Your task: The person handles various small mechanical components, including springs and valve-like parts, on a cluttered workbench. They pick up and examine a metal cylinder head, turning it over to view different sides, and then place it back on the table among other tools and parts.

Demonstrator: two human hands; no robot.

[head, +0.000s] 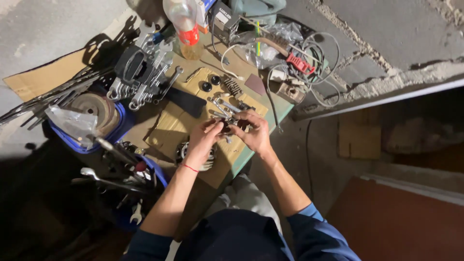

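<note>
My left hand [203,139] and my right hand [254,131] meet over a sheet of cardboard [169,123] on a small workbench. Together they pinch a small dark metal part [231,124] between the fingertips. A red thread circles my left wrist. Small wrenches [220,104] lie just beyond my fingers, with a coil spring [232,87] and two black round caps [211,83] farther back. A round finned metal piece [182,151] sits partly under my left hand.
A set of chrome wrenches [145,82] lies at the back left, a plastic bottle [186,26] with a red label behind it. A blue tub [121,121] with a disc, loose tools, cables [314,58] and a concrete wall surround the bench.
</note>
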